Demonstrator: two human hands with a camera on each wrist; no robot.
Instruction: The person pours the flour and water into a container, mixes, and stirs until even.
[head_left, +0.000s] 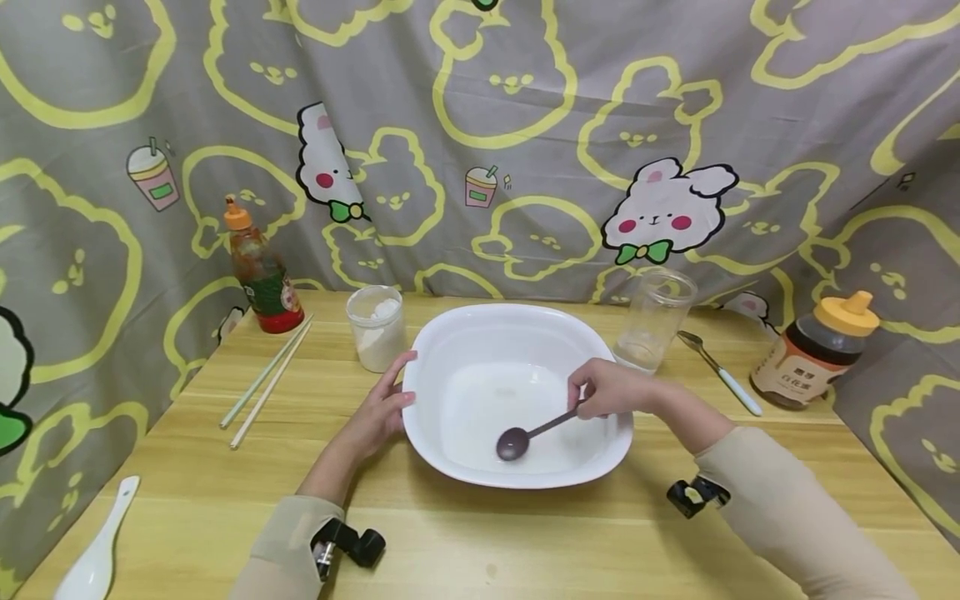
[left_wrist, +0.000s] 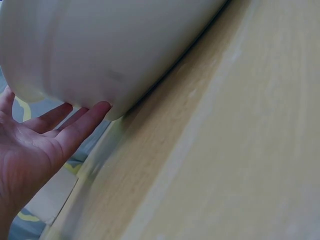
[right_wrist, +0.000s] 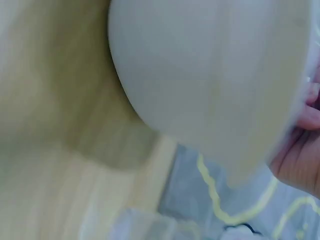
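A white oval basin (head_left: pixel 517 313) stands on the wooden table. My left hand (head_left: pixel 381 417) rests its fingertips against the basin's left side; the left wrist view shows the fingers (left_wrist: pixel 85 125) nearly straight along the outer wall. Over the right part of the basin, my right hand (head_left: pixel 611 389) pinches the handle of a dark brown spoon (head_left: pixel 513 444). The spoon's bowl is over the basin floor, and whether it touches is unclear. A shine and a pale patch show on the basin floor. In the right wrist view, the basin wall hides the spoon and part of the right hand (right_wrist: pixel 300 157).
Left of the basin are a jar of white powder (head_left: pixel 378 337), chopsticks (head_left: pixel 270 383), a red sauce bottle (head_left: pixel 262 283) and a white spoon (head_left: pixel 97 550). Rightward stand a clear cup (head_left: pixel 652 325), a blue-handled utensil (head_left: pixel 723 375) and a yellow-capped bottle (head_left: pixel 810 358). A patterned curtain (head_left: pixel 525 167) hangs behind.
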